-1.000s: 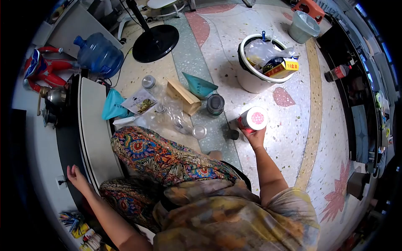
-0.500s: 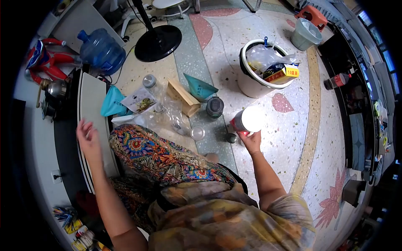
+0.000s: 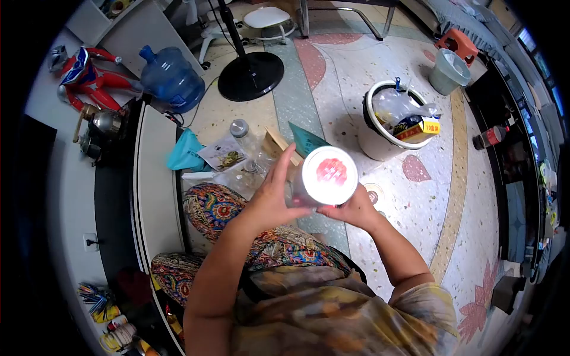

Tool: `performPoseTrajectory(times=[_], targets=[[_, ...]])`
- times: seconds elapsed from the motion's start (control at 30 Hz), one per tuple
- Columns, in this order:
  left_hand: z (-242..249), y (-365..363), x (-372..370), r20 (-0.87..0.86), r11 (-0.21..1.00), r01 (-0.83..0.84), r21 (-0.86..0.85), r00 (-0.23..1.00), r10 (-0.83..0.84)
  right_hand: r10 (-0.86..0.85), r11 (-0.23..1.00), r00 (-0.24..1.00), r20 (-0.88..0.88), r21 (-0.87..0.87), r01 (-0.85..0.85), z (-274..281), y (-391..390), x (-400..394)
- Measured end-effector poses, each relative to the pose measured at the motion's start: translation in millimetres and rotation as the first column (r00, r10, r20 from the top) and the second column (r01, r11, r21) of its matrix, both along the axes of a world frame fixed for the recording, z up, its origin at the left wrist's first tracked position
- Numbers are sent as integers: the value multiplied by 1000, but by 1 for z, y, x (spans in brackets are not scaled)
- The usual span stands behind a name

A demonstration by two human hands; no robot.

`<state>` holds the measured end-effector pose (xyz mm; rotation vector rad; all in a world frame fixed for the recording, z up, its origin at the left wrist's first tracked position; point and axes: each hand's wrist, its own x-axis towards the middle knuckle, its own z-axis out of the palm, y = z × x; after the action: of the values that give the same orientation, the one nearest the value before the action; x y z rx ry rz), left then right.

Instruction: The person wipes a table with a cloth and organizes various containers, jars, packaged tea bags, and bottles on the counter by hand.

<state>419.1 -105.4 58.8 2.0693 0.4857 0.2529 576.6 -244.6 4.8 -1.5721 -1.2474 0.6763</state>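
Note:
Both hands hold up a round canister (image 3: 328,175) with a white lid and a red label on top, close to the camera above my patterned lap. My left hand (image 3: 270,199) wraps its left side with the fingers reaching upward. Under its right edge, my right hand (image 3: 353,209) grips it. The canister's body is mostly hidden behind the lid.
On the floor ahead lie a clear jar with a metal lid (image 3: 240,129), a wooden box (image 3: 275,142), teal packets (image 3: 186,151) and plastic bags. A white bucket (image 3: 376,142) holds bags and a yellow carton. A fan base (image 3: 250,75), a water jug (image 3: 172,80) and a low cabinet (image 3: 151,184) stand at left.
My right hand lifted the canister from near the floor up toward the camera. My left hand came off the cabinet on the left and closed on the canister's side.

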Motion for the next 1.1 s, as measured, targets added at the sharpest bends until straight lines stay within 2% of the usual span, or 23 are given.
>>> performPoseTrajectory(times=[0.03, 0.07, 0.1, 0.17, 0.2, 0.37, 0.43, 0.47, 0.5, 0.6, 0.63, 0.7, 0.73, 0.77, 0.8, 0.87, 0.9, 0.93, 1.0, 1.07, 1.1], targets=[[1, 0, -3, 60, 1000, 4, 12, 998, -5, 70, 997, 997, 24, -17, -70, 14, 4, -4], [4, 1, -6, 49, 999, 34, 2, 998, -34, 105, 994, 994, 1, -33, -105, 21, 6, -9], [1, 1, -11, 48, 999, 34, 5, 998, -34, 105, 994, 994, 1, -29, -105, 21, 9, -12], [-7, 2, -23, 92, 994, 36, -106, 995, -26, 160, 987, 987, -11, -3, -160, 22, 12, -19], [-7, 2, -28, 101, 997, 27, -72, 995, -19, 174, 985, 984, 23, -17, -174, 21, 13, -21], [-18, -2, -53, -25, 998, -13, -59, 1000, 12, 229, 973, 970, 79, -16, -229, 34, 23, -33], [-17, -2, -57, 44, 999, -43, -26, 998, 44, 243, 965, 963, 115, 68, -252, 34, 25, -37], [-13, -4, -58, 28, 997, -81, -11, 996, 82, 266, 961, 960, 90, 52, -272, 38, 25, -38], [-14, -1, -60, 42, 999, -30, 43, 999, 28, 251, 966, 964, 89, 40, -255, 42, 26, -38], [-9, -6, -68, 29, 990, -137, -31, 990, 138, 285, 940, 943, 171, 142, -310, 50, 29, -42], [-10, 0, -75, 7, 993, 0, 115, 1000, -1, 304, 937, 941, 149, 134, -324, 53, 30, -42], [-11, 0, -87, -33, 999, 29, -39, 999, -31, 334, 917, 932, 142, 182, -356, 63, 30, -40], [3, -6, -85, 48, 994, -57, -90, 997, 62, 326, 921, 935, 138, 177, -347, 63, 28, -35], [0, -4, -89, 80, 922, -56, -383, 992, 94, 357, 916, 934, 11, 195, -352, 64, 27, -29], [-5, -3, -98, 107, 924, -82, -374, 986, 131, 387, 909, 915, -114, 215, -358, 63, 27, -21], [-10, 5, -118, 91, 921, -144, -361, 978, 188, 243, 970, 923, -299, 56, -237, 41, 24, 8], [-13, 9, -128, 82, 919, -175, -354, 973, 217, 110, 994, 964, -243, 2, -113, 19, 23, 26], [-14, 11, -136, 134, 916, -250, -315, 943, 303, -94, 995, 995, 21, -20, 95, -15, 20, 46], [-15, 18, -149, 251, 884, -400, -244, 854, 455, -340, 901, 883, 323, -157, 404, -88, -2, 81], [-20, 27, -172, 282, 825, -526, -206, 775, 565, -390, 789, 821, 418, -308, 531, -139, -31, 98], [-22, 27, -179, 351, 772, -608, -189, 692, 631, -388, 729, 816, 429, -399, 556, -163, -44, 99]])
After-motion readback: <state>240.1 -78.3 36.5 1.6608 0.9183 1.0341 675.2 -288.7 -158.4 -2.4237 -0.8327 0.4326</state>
